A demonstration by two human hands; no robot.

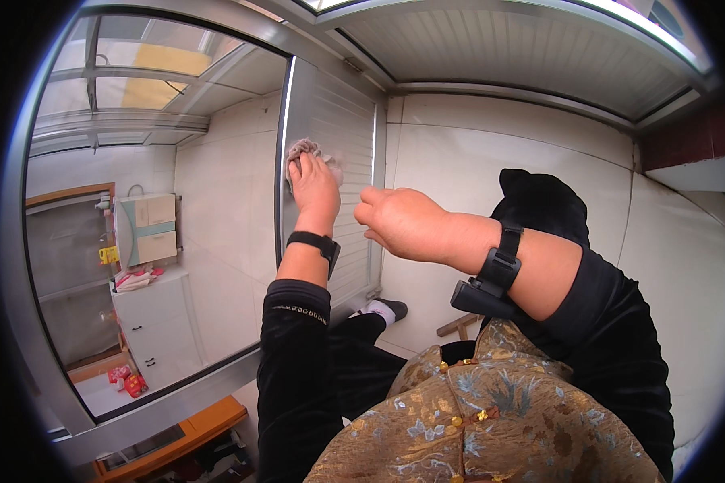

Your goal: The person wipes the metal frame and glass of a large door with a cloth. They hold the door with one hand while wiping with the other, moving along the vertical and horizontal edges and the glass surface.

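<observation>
A crumpled pinkish-grey cloth (305, 147) is pressed to the metal frame strip beside a glass pane (225, 217). My left hand (314, 187) is closed over this cloth, with the fingers pointing up. Just right of it, my right hand (403, 223) is held with its fingers curled, in front of the edge of a white ribbed panel (348, 145). The back of the hand hides whatever its fingers may hold. Both wrists wear black straps, and a dark device (491, 282) is fixed to the right one.
Through or in the glass appear a pale cabinet (153, 330) and red packages (129, 380). Another ribbed panel (524, 56) in a metal frame spans the top right. A wooden bar (457, 325) lies on the tiled floor near my shoe (393, 310). Orange furniture (209, 423) stands at lower left.
</observation>
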